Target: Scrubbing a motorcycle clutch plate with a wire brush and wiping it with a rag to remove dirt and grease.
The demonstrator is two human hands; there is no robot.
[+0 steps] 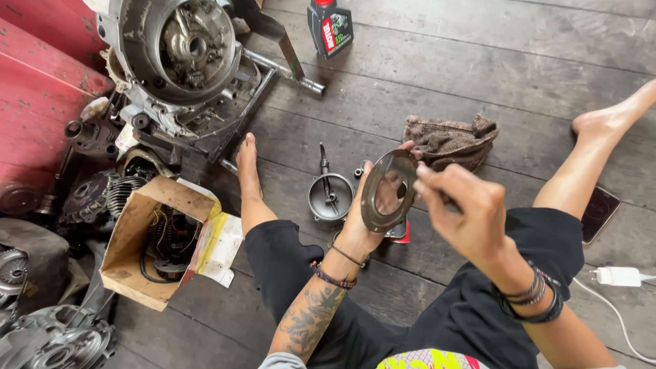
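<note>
Holding, in left hand [363, 225]: flat round grey metal plate with a large off-centre hole [388, 190], gripped at its rim, raised above the lap, face turned toward the camera. Fingers wrapped behind the plate, partly visible through the hole.

Pinched shut, right hand [467, 213]: fingertips [425, 175] closed together just beside the plate's right edge; whether a small item sits between them cannot be told.

Lying on dark wooden plank floor [478, 75], between the outstretched legs: shallow round grey metal cup-shaped part with a thin tool resting across it [331, 195], just left of the left hand. Crumpled brown rag [451, 140] beyond the plate.

Standing at top: dark plastic oil bottle with red cap [329, 26].

Resting at upper left: large grey engine casing with open round cavity [181, 51], beside red-painted boards.

Sitting at left: open brown cardboard box holding dark wired parts [147, 239].

Placed at right: dark flat phone [599, 213] under the right knee; white charger plug with cable [618, 276] near it.
</note>
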